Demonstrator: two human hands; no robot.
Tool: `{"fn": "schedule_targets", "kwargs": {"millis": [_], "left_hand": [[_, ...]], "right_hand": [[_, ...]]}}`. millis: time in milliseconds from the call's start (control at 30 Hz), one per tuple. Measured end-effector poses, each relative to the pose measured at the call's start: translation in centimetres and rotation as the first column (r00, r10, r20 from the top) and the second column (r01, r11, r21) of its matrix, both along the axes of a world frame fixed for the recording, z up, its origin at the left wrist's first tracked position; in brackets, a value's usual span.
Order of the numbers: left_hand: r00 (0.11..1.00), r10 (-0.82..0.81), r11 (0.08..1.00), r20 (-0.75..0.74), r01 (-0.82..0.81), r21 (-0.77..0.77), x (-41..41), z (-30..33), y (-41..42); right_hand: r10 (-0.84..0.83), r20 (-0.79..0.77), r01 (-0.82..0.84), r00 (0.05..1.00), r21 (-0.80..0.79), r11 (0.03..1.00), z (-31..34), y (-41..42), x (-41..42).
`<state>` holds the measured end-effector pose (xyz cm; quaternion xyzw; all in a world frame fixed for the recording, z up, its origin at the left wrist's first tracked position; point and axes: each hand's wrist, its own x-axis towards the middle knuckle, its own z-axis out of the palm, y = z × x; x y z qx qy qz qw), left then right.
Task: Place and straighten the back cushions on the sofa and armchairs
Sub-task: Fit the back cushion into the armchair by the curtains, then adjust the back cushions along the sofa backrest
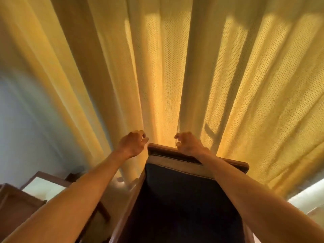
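1. Both bare arms reach forward and up toward the top of an armchair (pixel 154 149) that stands in front of a yellow curtain (pixel 157 76).
2. The left hand (pixel 133 144) hangs just beside the chair's upper left corner, its fingers loosely curled and holding nothing; whether it touches the wooden frame cannot be told.
3. The right hand (pixel 189 142) lies over the top rail of the chair, fingers curled, with nothing visibly held; its contact with the rail cannot be made out.
4. The dark blue back cushion (pixel 178 188) stands against the chair's back, its pale piped top edge just below the wooden top rail, filling the space between the two forearms.
5. At lower left stands a wooden side table (pixel 57 178) with a pale tabletop, near a bluish wall (pixel 19 120).
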<state>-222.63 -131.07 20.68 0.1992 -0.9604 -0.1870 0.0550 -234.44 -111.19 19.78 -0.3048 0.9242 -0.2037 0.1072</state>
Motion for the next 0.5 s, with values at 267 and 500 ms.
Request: {"fn": "schedule_targets", "kwargs": {"millis": [267, 500], "left_hand": [[0.979, 0.099, 0.975, -0.178, -0.131, -0.177, 16.3, 17.1, -7.1], [0.916, 0.321, 0.875, -0.241, -0.384, -0.293, 41.2, 25.1, -14.6]], "right_hand": [[0.265, -0.269, -0.311, 0.926, -0.146, 0.939, 16.2, -13.0, 13.1], [0.465, -0.357, -0.556, 0.81, -0.217, 0.802, 23.9, -23.2, 33.3]]}}
